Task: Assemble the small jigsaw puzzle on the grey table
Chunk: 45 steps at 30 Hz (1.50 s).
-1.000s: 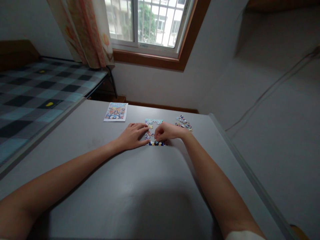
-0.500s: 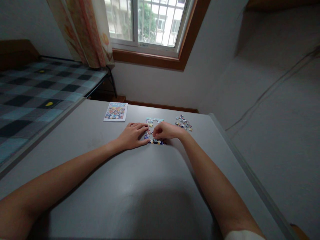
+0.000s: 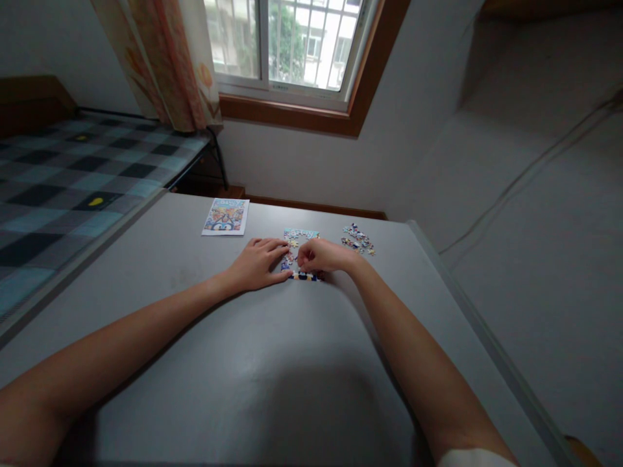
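A partly assembled jigsaw puzzle (image 3: 302,276) lies on the grey table, with a light blue strip along its far edge and dark blue and yellow pieces along its near edge. My left hand (image 3: 260,264) rests flat with fingers apart, its fingertips and thumb touching the puzzle's left side. Over the puzzle's right half, my right hand (image 3: 318,255) is closed, thumb and fingers pinched low near the bottom row. Whatever those fingers hold is too small and hidden to make out. Part of the puzzle's right side is covered by this hand.
Loose puzzle pieces (image 3: 357,239) lie in a heap right of the puzzle. A printed picture sheet (image 3: 226,217) lies at the table's far left. The table (image 3: 233,376) has a raised edge on its right. A bed (image 3: 97,168) stands left, and a window (image 3: 292,45) is beyond.
My right hand has shifted very slightly at the puzzle's near edge, its fingers still pinched. The left hand stays in place.
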Each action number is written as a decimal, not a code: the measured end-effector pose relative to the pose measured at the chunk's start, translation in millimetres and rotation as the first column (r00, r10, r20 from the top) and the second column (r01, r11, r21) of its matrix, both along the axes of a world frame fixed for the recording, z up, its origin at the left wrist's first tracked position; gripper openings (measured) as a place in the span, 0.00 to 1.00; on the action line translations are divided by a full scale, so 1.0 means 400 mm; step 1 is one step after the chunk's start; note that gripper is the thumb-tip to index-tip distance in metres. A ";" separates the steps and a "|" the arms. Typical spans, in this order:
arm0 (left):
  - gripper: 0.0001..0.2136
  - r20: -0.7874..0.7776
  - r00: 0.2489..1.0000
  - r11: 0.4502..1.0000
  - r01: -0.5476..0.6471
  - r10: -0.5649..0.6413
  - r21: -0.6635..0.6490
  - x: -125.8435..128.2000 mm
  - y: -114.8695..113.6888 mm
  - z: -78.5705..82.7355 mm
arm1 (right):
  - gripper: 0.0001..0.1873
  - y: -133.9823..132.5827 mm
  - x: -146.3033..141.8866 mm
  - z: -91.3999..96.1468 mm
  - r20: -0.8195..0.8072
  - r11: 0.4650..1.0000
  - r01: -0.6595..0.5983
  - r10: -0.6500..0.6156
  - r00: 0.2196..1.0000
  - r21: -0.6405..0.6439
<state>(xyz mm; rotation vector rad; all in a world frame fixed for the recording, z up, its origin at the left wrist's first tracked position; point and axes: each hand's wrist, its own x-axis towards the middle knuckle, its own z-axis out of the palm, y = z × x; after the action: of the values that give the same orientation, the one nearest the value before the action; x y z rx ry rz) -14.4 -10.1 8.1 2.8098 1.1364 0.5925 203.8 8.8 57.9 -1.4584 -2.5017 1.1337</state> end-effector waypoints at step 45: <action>0.24 0.002 1.000 1.000 0.014 -0.014 -0.014 -0.002 0.003 0.002 | 0.10 0.085 0.321 -0.003 0.082 0.821 0.560 -0.569 0.818 0.110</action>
<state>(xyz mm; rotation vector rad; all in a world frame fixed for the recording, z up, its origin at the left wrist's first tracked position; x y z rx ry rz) -15.0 -9.0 9.0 2.8025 1.1150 0.5834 332.1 42.6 56.6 -2.0857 -1.9037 0.8400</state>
